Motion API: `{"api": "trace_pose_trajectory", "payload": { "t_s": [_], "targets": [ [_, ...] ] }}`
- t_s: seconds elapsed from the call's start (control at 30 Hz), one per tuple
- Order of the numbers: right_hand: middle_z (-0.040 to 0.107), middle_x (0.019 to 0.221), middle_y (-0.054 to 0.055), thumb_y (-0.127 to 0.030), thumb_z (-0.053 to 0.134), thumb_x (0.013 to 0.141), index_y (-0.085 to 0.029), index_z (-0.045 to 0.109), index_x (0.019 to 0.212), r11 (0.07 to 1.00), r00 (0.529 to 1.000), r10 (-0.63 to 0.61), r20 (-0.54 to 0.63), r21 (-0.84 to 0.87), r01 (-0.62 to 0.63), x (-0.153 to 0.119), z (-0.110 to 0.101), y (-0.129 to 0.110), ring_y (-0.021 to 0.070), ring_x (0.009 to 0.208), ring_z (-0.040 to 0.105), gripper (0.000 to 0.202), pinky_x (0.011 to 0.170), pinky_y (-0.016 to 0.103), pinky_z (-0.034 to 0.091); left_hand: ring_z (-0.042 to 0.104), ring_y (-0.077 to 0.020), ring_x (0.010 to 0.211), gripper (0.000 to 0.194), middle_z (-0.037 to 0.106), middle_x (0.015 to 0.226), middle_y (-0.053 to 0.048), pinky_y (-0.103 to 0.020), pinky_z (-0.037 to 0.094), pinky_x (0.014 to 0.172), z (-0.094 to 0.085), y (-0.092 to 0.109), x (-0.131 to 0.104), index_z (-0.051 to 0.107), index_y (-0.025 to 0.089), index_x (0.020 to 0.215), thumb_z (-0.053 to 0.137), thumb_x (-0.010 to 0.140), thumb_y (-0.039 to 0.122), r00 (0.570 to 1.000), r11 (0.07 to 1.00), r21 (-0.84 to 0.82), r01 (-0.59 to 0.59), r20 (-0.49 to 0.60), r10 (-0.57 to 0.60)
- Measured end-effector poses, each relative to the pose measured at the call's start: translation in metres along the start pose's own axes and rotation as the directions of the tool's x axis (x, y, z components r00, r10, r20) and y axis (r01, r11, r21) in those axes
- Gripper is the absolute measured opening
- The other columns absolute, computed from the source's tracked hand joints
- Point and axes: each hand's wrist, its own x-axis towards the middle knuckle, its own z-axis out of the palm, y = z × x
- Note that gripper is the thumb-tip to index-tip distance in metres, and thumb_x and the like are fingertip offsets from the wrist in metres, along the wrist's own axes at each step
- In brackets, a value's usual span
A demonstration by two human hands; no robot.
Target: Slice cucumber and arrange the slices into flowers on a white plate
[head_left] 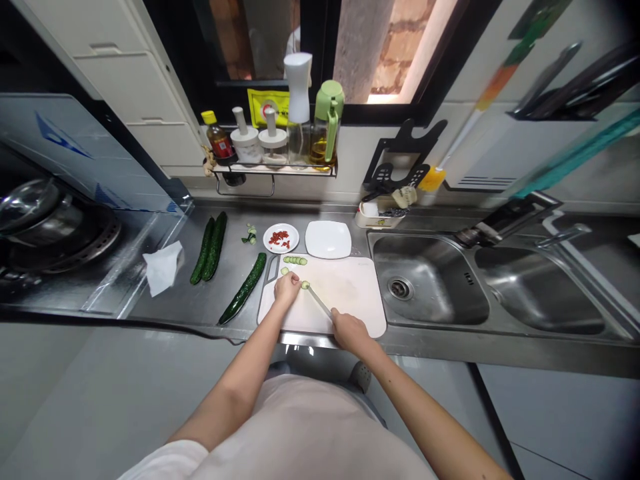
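Observation:
My right hand (349,328) is closed round the handle of a knife (320,302) above the white cutting board (350,300). A pale green cucumber slice (305,285) is at the blade's tip. Just left of it, my left hand (289,288) has its fingers pressed together; what they hold, if anything, is too small to make out. A row of cucumber slices (295,261) lies along the board's upper left edge, and another slice (285,271) sits just above my left hand.
Left of the board lies a whole cucumber (244,291), with two more cucumbers (214,247) farther left. Behind the board stand a plate of red pieces (268,247) and a white plate (327,239). A double sink (430,293) is on the right.

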Motion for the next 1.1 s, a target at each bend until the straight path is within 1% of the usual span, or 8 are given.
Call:
{"api": "trace_pose_trajectory", "payload": {
  "t_s": [0.3, 0.47, 0.57, 0.67, 0.87, 0.97, 1.1],
  "targets": [
    [0.067, 0.104, 0.018, -0.01, 0.036, 0.089, -0.014, 0.047, 0.119, 1.0, 1.0, -0.014, -0.013, -0.005, 0.014, 0.003, -0.008, -0.007, 0.0253, 0.1, 0.064, 0.032, 0.076, 0.032, 0.043, 0.063, -0.017, 0.085, 0.01, 0.07, 0.085, -0.001, -0.025, 0.041, 0.072, 0.002, -0.001, 0.002, 0.065, 0.024, 0.086, 0.065, 0.077, 0.028, 1.0, 1.0, 0.005, -0.008, -0.003, 0.008],
    [0.067, 0.104, 0.017, -0.008, 0.039, 0.087, -0.014, 0.047, 0.119, 0.999, 1.0, -0.02, -0.012, -0.03, 0.02, 0.004, -0.011, -0.008, 0.026, 0.101, 0.064, 0.034, 0.076, 0.032, 0.043, 0.063, -0.0171, 0.086, 0.011, 0.07, 0.086, -0.001, -0.025, 0.041, 0.073, 0.002, -0.002, 0.002, 0.066, 0.024, 0.088, 0.065, 0.077, 0.028, 1.0, 1.0, 0.003, -0.009, 0.007, 0.009],
    [0.067, 0.105, 0.017, -0.009, 0.041, 0.086, -0.015, 0.048, 0.119, 0.999, 1.0, -0.011, -0.008, -0.043, 0.011, 0.006, -0.012, -0.006, 0.0241, 0.101, 0.064, 0.034, 0.077, 0.031, 0.043, 0.063, -0.0172, 0.087, 0.011, 0.071, 0.087, -0.001, -0.025, 0.042, 0.074, 0.001, -0.002, 0.002, 0.065, 0.024, 0.088, 0.066, 0.077, 0.028, 1.0, 1.0, 0.002, -0.01, 0.008, 0.01],
    [0.068, 0.104, 0.016, -0.009, 0.038, 0.087, -0.016, 0.049, 0.118, 0.998, 0.999, -0.023, -0.023, -0.056, 0.022, 0.01, -0.015, -0.002, 0.023, 0.101, 0.064, 0.034, 0.077, 0.03, 0.043, 0.063, -0.0173, 0.086, 0.01, 0.071, 0.086, -0.001, -0.025, 0.042, 0.073, 0.001, -0.002, 0.003, 0.065, 0.024, 0.087, 0.066, 0.077, 0.028, 1.0, 1.0, 0.005, -0.014, 0.004, 0.014],
    [0.068, 0.101, 0.016, -0.008, 0.035, 0.088, -0.015, 0.051, 0.117, 0.993, 0.998, -0.06, -0.035, -0.105, 0.056, 0.013, -0.017, 0.003, 0.0237, 0.099, 0.065, 0.033, 0.075, 0.03, 0.044, 0.063, -0.017, 0.084, 0.01, 0.07, 0.086, -0.001, -0.025, 0.041, 0.072, 0.002, -0.003, 0.002, 0.065, 0.024, 0.087, 0.065, 0.078, 0.029, 1.0, 1.0, 0.01, -0.021, 0.0, 0.021],
    [0.069, 0.1, 0.017, -0.006, 0.035, 0.088, -0.014, 0.052, 0.117, 0.987, 0.994, -0.087, -0.06, -0.138, 0.078, 0.014, -0.017, 0.005, 0.0245, 0.098, 0.066, 0.034, 0.076, 0.032, 0.045, 0.063, -0.0171, 0.085, 0.01, 0.07, 0.086, -0.001, -0.025, 0.041, 0.071, 0.001, -0.002, 0.002, 0.065, 0.024, 0.087, 0.064, 0.079, 0.029, 1.0, 1.0, 0.007, -0.023, -0.001, 0.023],
    [0.069, 0.1, 0.016, -0.005, 0.034, 0.088, -0.014, 0.052, 0.118, 0.982, 0.993, -0.092, -0.075, -0.169, 0.078, 0.015, -0.016, 0.007, 0.0246, 0.099, 0.066, 0.035, 0.076, 0.031, 0.046, 0.063, -0.017, 0.085, 0.01, 0.07, 0.087, -0.001, -0.025, 0.041, 0.072, 0.0, -0.002, 0.001, 0.064, 0.024, 0.087, 0.065, 0.078, 0.028, 1.0, 1.0, 0.0, -0.02, 0.002, 0.02]
  ]
}}
